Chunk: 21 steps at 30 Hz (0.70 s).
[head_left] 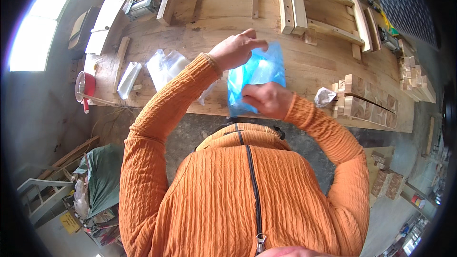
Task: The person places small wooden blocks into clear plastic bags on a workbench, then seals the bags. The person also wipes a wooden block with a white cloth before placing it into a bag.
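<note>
A shiny, translucent blue plastic bag (265, 69) stands out at the near edge of the wooden workbench, in front of my chest. At its top edge is my left hand (235, 50), fingers bent and closed on the plastic. My right hand (270, 99) is closed on the lower part of the bag, knuckles up and fingertips tucked out of sight. Whether anything lies inside the bag, I cannot tell. Left of it, partly behind my left sleeve, lies a crumpled clear plastic bag (162, 66) with something white in it.
A white packet (128, 80) and a red container (85, 86) are at the left on the workbench (228, 31). Stacked wood blocks (369, 100) and crumpled white paper (324, 97) sit at the right. Wooden frame pieces (291, 2) and a metal clamp (143, 7) occupy the far side.
</note>
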{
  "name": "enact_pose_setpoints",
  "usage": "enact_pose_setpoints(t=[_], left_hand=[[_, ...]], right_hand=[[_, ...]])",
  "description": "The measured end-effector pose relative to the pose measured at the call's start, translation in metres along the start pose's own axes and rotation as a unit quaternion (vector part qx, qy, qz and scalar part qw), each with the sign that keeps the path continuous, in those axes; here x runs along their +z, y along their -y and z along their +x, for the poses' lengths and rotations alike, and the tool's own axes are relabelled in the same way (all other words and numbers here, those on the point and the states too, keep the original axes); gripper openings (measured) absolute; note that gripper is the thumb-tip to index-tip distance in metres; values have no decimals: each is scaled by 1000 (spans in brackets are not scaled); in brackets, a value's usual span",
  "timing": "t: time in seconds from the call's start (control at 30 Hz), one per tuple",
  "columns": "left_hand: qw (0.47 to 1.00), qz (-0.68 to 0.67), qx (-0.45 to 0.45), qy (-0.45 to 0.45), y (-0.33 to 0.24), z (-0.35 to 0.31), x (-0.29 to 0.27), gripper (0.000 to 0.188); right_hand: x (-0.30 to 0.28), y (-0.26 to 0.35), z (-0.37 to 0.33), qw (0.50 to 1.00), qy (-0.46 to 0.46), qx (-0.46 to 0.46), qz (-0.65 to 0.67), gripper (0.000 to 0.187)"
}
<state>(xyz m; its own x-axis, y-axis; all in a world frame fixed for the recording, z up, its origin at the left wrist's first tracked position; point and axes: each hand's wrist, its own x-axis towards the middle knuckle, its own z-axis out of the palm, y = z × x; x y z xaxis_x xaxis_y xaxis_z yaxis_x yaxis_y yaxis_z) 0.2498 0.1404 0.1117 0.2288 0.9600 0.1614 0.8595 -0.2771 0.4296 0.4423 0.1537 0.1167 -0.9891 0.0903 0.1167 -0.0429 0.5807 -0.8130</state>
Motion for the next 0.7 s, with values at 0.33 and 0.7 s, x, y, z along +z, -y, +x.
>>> enact_pose_setpoints(t=[0.33, 0.7], left_hand=[[989, 101, -95, -49, -7, -15, -80, 54], [982, -120, -104, -99, -77, -71, -26, 67]], right_hand=[[-109, 13, -5, 973, -72, -109, -192, 16], [-68, 16, -1, 988, -58, -55, -135, 16]])
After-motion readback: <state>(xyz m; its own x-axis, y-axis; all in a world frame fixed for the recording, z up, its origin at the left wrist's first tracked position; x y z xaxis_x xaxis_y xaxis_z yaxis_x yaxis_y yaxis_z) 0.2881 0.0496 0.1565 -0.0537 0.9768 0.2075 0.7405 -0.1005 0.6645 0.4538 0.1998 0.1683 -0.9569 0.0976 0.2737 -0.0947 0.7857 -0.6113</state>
